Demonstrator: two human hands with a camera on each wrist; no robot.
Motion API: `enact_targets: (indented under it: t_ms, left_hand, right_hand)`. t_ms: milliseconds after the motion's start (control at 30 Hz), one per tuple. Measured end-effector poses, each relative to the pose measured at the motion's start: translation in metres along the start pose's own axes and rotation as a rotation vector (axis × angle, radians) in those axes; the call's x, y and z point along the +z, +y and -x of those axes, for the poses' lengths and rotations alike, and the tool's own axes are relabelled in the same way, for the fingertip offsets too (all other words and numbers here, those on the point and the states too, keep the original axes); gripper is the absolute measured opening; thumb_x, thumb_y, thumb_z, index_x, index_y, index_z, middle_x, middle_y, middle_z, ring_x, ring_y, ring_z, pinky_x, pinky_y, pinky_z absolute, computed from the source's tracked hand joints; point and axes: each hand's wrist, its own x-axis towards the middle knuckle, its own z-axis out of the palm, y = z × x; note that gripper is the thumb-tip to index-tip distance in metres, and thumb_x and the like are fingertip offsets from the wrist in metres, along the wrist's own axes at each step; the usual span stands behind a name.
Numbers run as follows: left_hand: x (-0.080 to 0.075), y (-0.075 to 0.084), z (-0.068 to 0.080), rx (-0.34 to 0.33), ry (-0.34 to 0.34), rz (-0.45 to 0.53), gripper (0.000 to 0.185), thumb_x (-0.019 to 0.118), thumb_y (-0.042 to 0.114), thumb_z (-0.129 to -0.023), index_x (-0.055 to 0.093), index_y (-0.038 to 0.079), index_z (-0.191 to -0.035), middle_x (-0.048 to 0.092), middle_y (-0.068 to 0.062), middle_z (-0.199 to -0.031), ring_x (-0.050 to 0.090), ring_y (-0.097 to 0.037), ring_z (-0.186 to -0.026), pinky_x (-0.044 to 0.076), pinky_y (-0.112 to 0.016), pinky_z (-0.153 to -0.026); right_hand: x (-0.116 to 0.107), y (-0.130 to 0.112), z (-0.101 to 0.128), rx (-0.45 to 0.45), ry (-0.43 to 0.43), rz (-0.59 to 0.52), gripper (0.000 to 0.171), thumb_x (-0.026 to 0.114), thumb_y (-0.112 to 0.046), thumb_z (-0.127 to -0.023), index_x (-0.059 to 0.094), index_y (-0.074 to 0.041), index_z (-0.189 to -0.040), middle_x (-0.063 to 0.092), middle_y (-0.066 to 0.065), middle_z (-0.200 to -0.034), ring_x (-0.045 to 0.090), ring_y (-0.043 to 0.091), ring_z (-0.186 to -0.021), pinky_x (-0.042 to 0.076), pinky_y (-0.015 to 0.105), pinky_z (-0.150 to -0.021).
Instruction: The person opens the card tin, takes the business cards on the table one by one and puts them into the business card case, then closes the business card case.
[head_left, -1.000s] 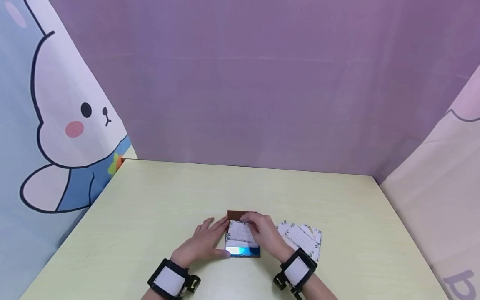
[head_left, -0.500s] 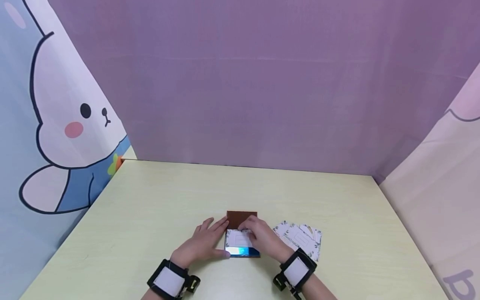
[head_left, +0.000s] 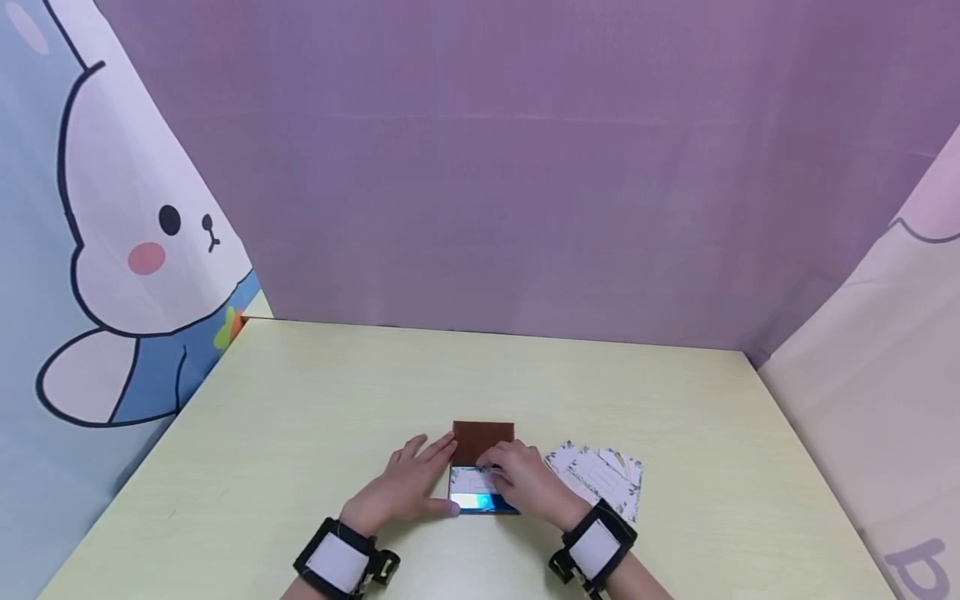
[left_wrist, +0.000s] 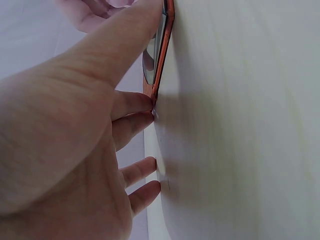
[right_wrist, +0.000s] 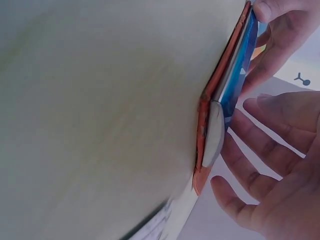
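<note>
A brown card holder (head_left: 483, 437) lies flat on the pale table (head_left: 300, 400), its shiny blue pocket (head_left: 480, 501) at the near end. A white card with a leafy border (head_left: 471, 481) sits mostly inside that pocket. My left hand (head_left: 420, 475) lies flat against the holder's left edge, fingers straight and thumb at the near corner. My right hand (head_left: 510, 477) rests its fingertips on the card. The right wrist view shows the holder's orange edge (right_wrist: 204, 125), the card (right_wrist: 215, 135) in it and my loosely spread fingers (right_wrist: 260, 145). The left wrist view shows fingers touching the holder's edge (left_wrist: 160, 65).
A loose pile of several similar leafy cards (head_left: 600, 473) lies on the table just right of my right hand. A purple backdrop (head_left: 487, 167) closes the far edge, a bunny-print sheet (head_left: 112, 250) the left side and a pale sheet (head_left: 862, 375) the right.
The white card has slid toward me, deeper into the blue pocket, uncovering more of the brown holder. My right hand drew back with it. The left hand stayed put.
</note>
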Motion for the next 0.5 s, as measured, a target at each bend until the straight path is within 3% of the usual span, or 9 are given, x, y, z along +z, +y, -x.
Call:
enact_targets:
  t_ms: [167, 333, 433, 500]
  left_hand:
    - [0.007, -0.007, 0.001, 0.015, 0.013, 0.02, 0.118, 0.049, 0.088, -0.05, 0.005, 0.036, -0.146, -0.002, 0.016, -0.154, -0.019, -0.024, -0.139, 0.008, -0.073, -0.097]
    - [0.01, -0.011, -0.001, 0.025, 0.01, 0.037, 0.117, 0.051, 0.086, -0.052, 0.006, 0.035, -0.146, -0.002, 0.015, -0.154, -0.02, -0.024, -0.139, 0.008, -0.073, -0.097]
    - [0.011, -0.011, -0.003, 0.021, -0.005, 0.026, 0.117, 0.051, 0.086, -0.052, 0.004, 0.036, -0.146, -0.004, 0.015, -0.154, -0.021, -0.024, -0.139, 0.009, -0.073, -0.097]
    - [0.011, -0.011, -0.003, 0.015, -0.01, 0.022, 0.117, 0.05, 0.087, -0.051, 0.004, 0.036, -0.146, -0.004, 0.016, -0.154, -0.021, -0.024, -0.139, 0.009, -0.073, -0.097]
  right_hand:
    - [0.006, 0.02, 0.005, 0.059, 0.029, -0.048, 0.032, 0.057, -0.036, -0.088, 0.049, -0.045, -0.118, 0.051, -0.026, -0.116, 0.047, 0.003, -0.107, 0.046, 0.041, -0.087]
    - [0.011, 0.07, 0.024, 0.104, 0.159, 0.002, 0.033, 0.051, -0.049, -0.087, 0.047, -0.047, -0.119, 0.049, -0.029, -0.117, 0.043, -0.002, -0.107, 0.048, 0.038, -0.08]
    - [-0.014, 0.08, 0.042, 0.165, 0.191, -0.018, 0.036, 0.057, -0.045, -0.085, 0.052, -0.038, -0.12, 0.056, -0.02, -0.114, 0.049, 0.002, -0.104, 0.049, 0.031, -0.077]
    - [-0.044, 0.069, 0.053, 0.221, 0.196, -0.059, 0.038, 0.062, -0.04, -0.084, 0.056, -0.03, -0.12, 0.06, -0.011, -0.11, 0.053, 0.007, -0.1, 0.048, 0.027, -0.074]
